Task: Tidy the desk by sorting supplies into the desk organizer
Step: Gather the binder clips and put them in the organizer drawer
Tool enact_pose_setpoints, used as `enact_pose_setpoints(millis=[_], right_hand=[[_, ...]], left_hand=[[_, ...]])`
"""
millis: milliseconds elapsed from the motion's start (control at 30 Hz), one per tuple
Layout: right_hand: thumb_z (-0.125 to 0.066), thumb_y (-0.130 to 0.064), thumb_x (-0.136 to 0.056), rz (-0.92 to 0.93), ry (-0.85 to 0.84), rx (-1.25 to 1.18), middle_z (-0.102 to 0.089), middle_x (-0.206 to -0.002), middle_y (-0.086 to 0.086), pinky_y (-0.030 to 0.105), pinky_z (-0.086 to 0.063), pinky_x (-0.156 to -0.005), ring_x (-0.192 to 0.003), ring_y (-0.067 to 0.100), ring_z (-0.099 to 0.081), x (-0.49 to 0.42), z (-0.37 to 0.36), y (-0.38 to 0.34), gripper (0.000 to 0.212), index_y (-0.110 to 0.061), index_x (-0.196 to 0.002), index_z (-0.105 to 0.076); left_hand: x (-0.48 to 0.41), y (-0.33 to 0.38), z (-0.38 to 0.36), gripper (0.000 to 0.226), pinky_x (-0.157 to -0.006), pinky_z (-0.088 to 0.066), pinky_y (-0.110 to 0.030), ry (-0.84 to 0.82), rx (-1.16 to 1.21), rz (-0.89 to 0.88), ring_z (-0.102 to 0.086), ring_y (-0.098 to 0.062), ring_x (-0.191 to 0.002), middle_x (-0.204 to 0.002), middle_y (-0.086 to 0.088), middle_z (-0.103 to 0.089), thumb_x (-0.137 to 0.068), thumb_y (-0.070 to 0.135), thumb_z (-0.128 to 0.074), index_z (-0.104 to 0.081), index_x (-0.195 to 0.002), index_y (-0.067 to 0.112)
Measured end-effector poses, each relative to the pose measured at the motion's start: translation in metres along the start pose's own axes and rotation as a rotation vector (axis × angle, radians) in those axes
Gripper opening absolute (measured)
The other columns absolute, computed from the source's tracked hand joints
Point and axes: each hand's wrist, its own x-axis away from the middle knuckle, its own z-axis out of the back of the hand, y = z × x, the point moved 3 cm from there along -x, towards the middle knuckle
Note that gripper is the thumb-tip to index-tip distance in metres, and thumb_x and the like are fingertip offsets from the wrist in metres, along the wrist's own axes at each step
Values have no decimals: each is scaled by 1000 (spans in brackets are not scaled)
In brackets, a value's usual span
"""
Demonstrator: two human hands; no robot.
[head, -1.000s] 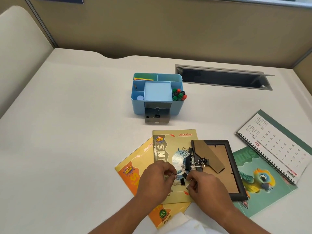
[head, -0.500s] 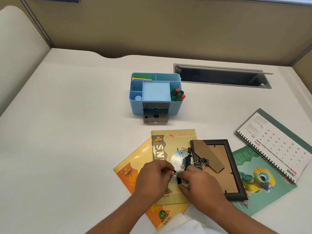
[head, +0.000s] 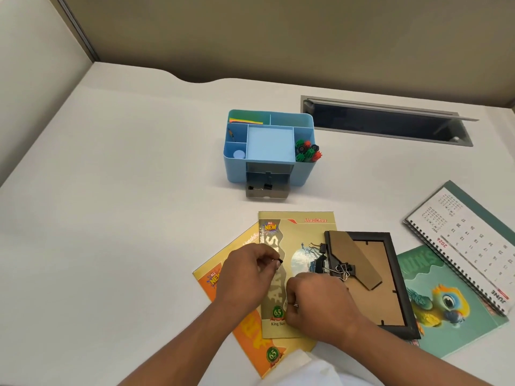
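**Inspector:** Begin with the largest item. What carries everything?

**Assessor:** A white tabletop point(head: 125, 218). The blue desk organizer point(head: 269, 147) stands near its middle, toward the far edge, with its small front drawer point(head: 266, 188) pulled open and at least one binder clip already lying inside. Capped markers point(head: 306, 153) fill the organizer's right-hand compartment.

**Inspector:** And toward the near edge?

**Assessor:** A calendar point(head: 468, 240) at the right edge, a green parrot book point(head: 451, 302) beside it, a picture frame point(head: 370, 280) lying face down, and two yellow notebooks point(head: 295, 274) overlapping each other. Loose binder clips point(head: 334, 260) sit on the upper notebook and on the frame's left side.

**Inspector:** The hands?

**Assessor:** The left hand point(head: 248, 277) pinches a small black clip point(head: 280, 261) between thumb and forefinger, just above the notebook. The right hand point(head: 317, 302) is curled over the notebook; metal shows at its fingers (likely another clip), but the inspector cannot tell for certain whether it is gripped.

**Inspector:** Step in hand?

**Assessor:** Judged to be gathering clips for the drawer. The next move calls for carrying them forward to the open drawer and dropping them in without knocking it; several clips remain to be collected.
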Motion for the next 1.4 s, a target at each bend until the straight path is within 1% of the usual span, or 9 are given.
enact_pose_setpoints(millis=[200, 300, 433, 500, 567, 633, 767, 967, 1400], right_hand=[[-57, -33, -73, -10, 80, -178, -53, -80, -10, 28, -44, -59, -73, 8, -50, -11, 19, 2, 6, -28, -75, -55], [-63, -26, -74, -96, 102, -367, -60, -74, -13, 28, -47, -59, -65, 4, -54, -21, 30, 9, 9, -30, -77, -55], [-70, -20, -80, -215, 175, -643, -65, -73, -11, 25, -50, -54, -59, 5, -62, -41, 46, 20, 22, -34, -94, -61], [-70, -17, -83, -273, 222, -773, -69, -75, -7, 23, -51, -57, -62, 6, -67, -51, 57, 26, 16, -30, -92, -67], [-72, -13, -84, -344, 275, -978, -71, -74, -1, 28, -54, -60, -65, 12, -71, -61, 68, 32, 9, -21, -85, -70], [-73, -10, -85, -422, 306, -1205, -72, -74, 4, 26, -54, -59, -64, 11, -71, -72, 77, 37, 5, -14, -85, -69], [-71, -1, -84, -516, 387, -1435, -70, -79, 8, 21, -57, -62, -73, 14, -69, -96, 90, 43, 7, -7, -88, -69], [-69, 0, -85, -594, 396, -1548, -68, -77, 8, 25, -57, -69, -78, 18, -66, -124, 87, 48, 11, -10, -82, -66], [-68, 2, -86, -609, 417, -1733, -69, -83, 10, 24, -59, -73, -74, 16, -69, -135, 79, 53, 11, -8, -86, -64]], left_hand=[[-15, -2, 10, 11, -71, -52, -19, 68, 42, 12, -62, 7, -77, -78, 18, -70, -84, 20, -72, -73, -82, 31], [-22, 0, 12, 11, -70, -51, -16, 84, 62, 13, -62, 7, -76, -75, 18, -69, -85, 21, -71, -71, -82, 31], [-37, 8, 16, 9, -65, -46, -8, 118, 95, 0, -62, 7, -74, -74, 18, -68, -86, 19, -71, -72, -86, 28], [-46, 12, 19, 9, -64, -46, -6, 151, 128, 14, -62, 6, -73, -74, 17, -68, -85, 17, -72, -72, -86, 25], [-57, 17, 24, 9, -64, -48, -7, 200, 164, 22, -63, 4, -72, -74, 15, -68, -84, 14, -73, -71, -86, 24], [-69, 21, 28, 11, -66, -53, -13, 250, 210, 37, -65, 0, -70, -75, 13, -69, -84, 14, -74, -70, -85, 24], [-93, 21, 34, 11, -71, -61, -35, 326, 281, 104, -71, -10, -74, -78, 6, -71, -82, 16, -76, -68, -83, 25], [-119, 21, 34, 12, -68, -62, -34, 348, 314, 171, -70, -9, -68, -75, 4, -71, -81, 16, -77, -67, -85, 22], [-126, 12, 30, 14, -81, -60, -38, 378, 358, 152, -70, -9, -82, -89, 7, -72, -81, 18, -77, -69, -92, 21]])
